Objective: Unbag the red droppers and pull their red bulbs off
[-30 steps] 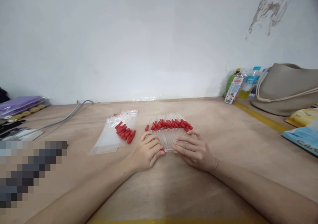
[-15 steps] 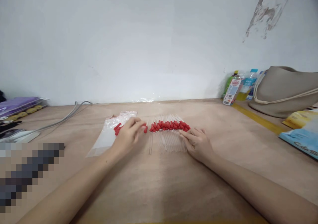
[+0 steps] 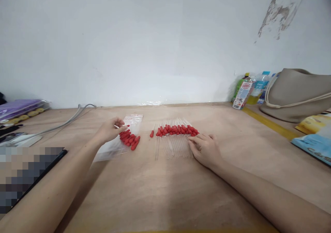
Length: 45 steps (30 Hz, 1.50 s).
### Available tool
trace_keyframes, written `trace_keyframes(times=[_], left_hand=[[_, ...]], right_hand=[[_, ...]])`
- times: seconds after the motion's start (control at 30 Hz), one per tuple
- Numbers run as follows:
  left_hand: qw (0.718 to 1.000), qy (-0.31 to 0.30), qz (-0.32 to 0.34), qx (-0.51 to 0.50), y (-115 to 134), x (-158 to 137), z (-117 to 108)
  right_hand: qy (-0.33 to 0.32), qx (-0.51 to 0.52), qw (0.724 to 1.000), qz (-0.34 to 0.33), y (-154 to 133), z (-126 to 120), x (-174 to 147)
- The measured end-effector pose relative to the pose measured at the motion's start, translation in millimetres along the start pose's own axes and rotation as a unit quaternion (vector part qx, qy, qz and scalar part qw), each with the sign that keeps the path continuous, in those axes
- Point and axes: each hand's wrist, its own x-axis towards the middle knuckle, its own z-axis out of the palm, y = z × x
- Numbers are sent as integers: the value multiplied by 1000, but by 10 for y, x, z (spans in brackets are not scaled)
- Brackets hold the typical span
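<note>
A row of red rubber bulbs (image 3: pixel 177 130) lay in the middle of the counter (image 3: pixel 144 198), packed close side by side. Thin clear tubes (image 3: pixel 178 148) lay next to each other on the six o'clock side of the bulbs, and pale thin sticks (image 3: pixel 178 121) fanned out toward twelve. One lone red bulb (image 3: pixel 151 133) lay near the row, at nine o'clock.

The right hand (image 3: pixel 205 148) was at four o'clock from the row. Its thumb and pointing finger were almost together by the last tubes – I can't tell if they had hold of one.

Farther off at nine o'clock was a small heap of red bulbs (image 3: pixel 130 140) on flat clear plastic bags (image 3: pixel 136 120). The left hand (image 3: pixel 123 125) was just over the heap, its fingers bent and a little open. A red tip showed by them, but I can't tell if it was held.

Out at nine o'clock ran a gray cable (image 3: pixel 69 120), with a purple pack (image 3: pixel 20 109) past it. At two o'clock, drink bottles (image 3: pixel 260 86) stood by the white wall (image 3: pixel 129 47), next to a big gray-brown bag (image 3: pixel 297 95). A blue packet (image 3: pixel 312 148) lay at three.
</note>
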Motion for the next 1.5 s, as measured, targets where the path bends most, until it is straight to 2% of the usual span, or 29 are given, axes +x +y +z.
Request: trace_keyframes(times=[0.13, 0.3, 0.4, 0.47, 0.57, 0.63, 0.7, 0.8, 0.9, 1.03, 1.17, 1.23, 1.33, 1.5], left_hand=[[999, 20, -10, 37, -80, 25, 71], [997, 12, -26, 66, -132, 38, 52], [995, 47, -26, 80, -83, 23, 23], [989, 94, -10, 111, 19, -19, 30], [978, 132, 69, 143, 257, -129, 126], [972, 113, 126, 165, 423, -205, 246], [967, 75, 149, 194, 557, -255, 389], [964, 24, 137, 228, 679, -257, 587], [959, 6, 124, 253, 735, -188, 726], [957, 9, 127, 259, 779, -91, 787], [960, 34, 128, 246, 808, -139, 691], [961, 52, 163, 218, 808, -252, 629], [953, 57, 259, 146, 778, -506, 609], [922, 52, 382, 41, 692, -859, 760]], right_hand=[[-21, 7, 1000, -12, -26, -20, 1], [-51, 13, 998, -18, -40, -41, 0], [-66, 12, 997, -25, -45, -52, 0], [-73, 10, 997, -33, -45, -60, 2], [-79, 14, 996, -42, -41, -71, 6], [-79, 21, 995, -50, -37, -79, 8], [-78, 26, 995, -54, -35, -84, 8], [-70, 23, 996, -45, -33, -82, 6], [-43, 17, 998, -31, -24, -68, 4], [7, 31, 999, 4, 7, -46, 6], [36, 60, 997, 28, 53, -17, 11], [45, 75, 996, 27, 69, -1, 14], [56, 116, 992, -3, 66, 5, 21], [14, 130, 987, -92, -14, -53, 22]])
